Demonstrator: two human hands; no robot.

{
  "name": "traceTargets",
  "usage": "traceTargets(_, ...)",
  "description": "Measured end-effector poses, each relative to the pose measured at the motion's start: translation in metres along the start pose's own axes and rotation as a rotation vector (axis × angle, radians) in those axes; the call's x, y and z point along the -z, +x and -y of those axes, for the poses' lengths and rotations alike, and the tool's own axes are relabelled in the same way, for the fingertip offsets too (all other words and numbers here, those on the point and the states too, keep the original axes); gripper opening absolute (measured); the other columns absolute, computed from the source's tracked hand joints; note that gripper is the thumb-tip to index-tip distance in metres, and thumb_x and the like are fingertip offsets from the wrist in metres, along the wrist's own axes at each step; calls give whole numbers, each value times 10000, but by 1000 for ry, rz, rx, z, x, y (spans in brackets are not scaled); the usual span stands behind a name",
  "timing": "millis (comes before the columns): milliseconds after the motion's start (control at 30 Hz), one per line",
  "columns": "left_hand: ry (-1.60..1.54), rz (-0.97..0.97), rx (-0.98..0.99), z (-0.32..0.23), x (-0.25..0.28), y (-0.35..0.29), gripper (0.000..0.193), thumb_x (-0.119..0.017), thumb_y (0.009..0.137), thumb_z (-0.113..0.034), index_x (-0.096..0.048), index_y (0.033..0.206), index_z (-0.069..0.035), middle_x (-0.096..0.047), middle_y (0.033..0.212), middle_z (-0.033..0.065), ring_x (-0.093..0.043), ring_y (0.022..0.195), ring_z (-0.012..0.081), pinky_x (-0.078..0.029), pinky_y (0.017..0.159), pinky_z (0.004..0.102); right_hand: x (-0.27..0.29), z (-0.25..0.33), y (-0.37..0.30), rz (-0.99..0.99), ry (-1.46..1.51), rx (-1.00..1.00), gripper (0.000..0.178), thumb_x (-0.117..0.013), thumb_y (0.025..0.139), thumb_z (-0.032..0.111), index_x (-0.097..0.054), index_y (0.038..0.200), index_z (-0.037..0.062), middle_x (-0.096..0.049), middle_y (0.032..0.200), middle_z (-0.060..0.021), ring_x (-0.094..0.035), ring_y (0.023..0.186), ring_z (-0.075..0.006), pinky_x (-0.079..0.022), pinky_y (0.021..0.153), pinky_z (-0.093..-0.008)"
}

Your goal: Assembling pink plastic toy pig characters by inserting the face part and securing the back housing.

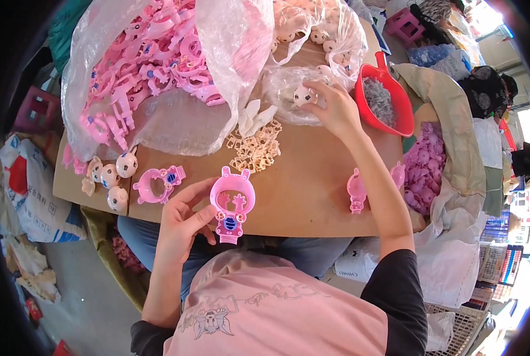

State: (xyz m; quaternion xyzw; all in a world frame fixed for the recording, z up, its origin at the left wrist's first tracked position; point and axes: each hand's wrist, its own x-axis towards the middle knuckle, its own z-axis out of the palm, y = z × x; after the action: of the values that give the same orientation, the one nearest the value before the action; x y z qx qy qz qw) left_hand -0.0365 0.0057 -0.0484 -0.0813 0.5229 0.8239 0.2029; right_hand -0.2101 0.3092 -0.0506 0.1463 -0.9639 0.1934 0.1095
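The two hands of the person are well apart from each other. The left hand [184, 216] is closed on a pink plastic frame [230, 224], with the thumb on top of it, near the front edge of the desk [300, 204]. This frame has two small ears, a big round opening and a blue part in its lower end, and it is upright as the person sees it. The right hand [336, 110] reaches to the far side, where its thumb and forefinger stand on two sides of a white ball [302, 95] with dark marks. I cannot tell if the fingers press it.

Between the hands, a bit farther away, I see a heap of beige small pieces [256, 148], and just behind it some white pieces [256, 118]. To the left of the left hand lies a second pink frame [141, 187], and beside it a few white balls [110, 176]. Two more pink pieces [356, 187] lie near the right forearm.

At the back, a clear bag [182, 124] is full of pink parts [152, 53], and another bag holds more balls. A red scoop [404, 121] with grey contents [379, 101] lies at the right, near an open sack [464, 124] of pink parts.
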Motion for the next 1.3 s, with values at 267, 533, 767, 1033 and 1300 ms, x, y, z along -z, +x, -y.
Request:
traceTargets(267, 12, -27, -61, -6, 2, 9, 505, -614, 846, -43, -429, 1313, 11, -557, 1225, 142, -638, 721, 111, -495, 444, 200, 16, 0, 11, 49, 185, -161, 476, -754, 691, 274, -629, 1131, 140, -662, 945, -75, -596, 835, -201, -448, 749, -312)
traceTargets(533, 124, -64, -90, -15, -2, 22, 441, -634, 842, -74, -514, 1264, -39, -642, 1071, 63, -629, 681, 110, -498, 476, 229, 64, 18, 1, -160, 566, -68, 484, -781, 691, 163, -615, 1126, 32, -661, 979, -50, -568, 896, -99, -455, 810, -281)
traceTargets(767, 128, 133, -142, -40, -19, 30, 422, -633, 847, -120, -533, 1246, -24, -661, 1023, 62, -652, 738, 111, -505, 545, 217, 115, 77, -25, -236, 711, 114, 463, -780, 732, 206, -606, 1130, 47, -585, 933, 47, -456, 718, -31, -379, 617, -184)
traceTargets(1033, 195, 137, -290, -65, -54, 16, 415, -622, 852, -121, -530, 1246, -28, -670, 984, 54, -660, 723, 127, -518, 562, 237, 147, 108, -65, -303, 815, 293, 512, -763, 757, 150, -523, 1192, 27, -581, 1040, 8, -489, 833, -38, -391, 701, -189)
traceTargets(1300, 96, 177, -230, -61, -65, 22, 460, -623, 846, -91, -491, 1280, -15, -650, 1049, 82, -659, 696, 132, -528, 496, 233, 131, 108, -74, -440, 1032, 212, 515, -783, 724, 189, -582, 1176, 46, -573, 1003, 6, -455, 788, -69, -388, 700, -207)
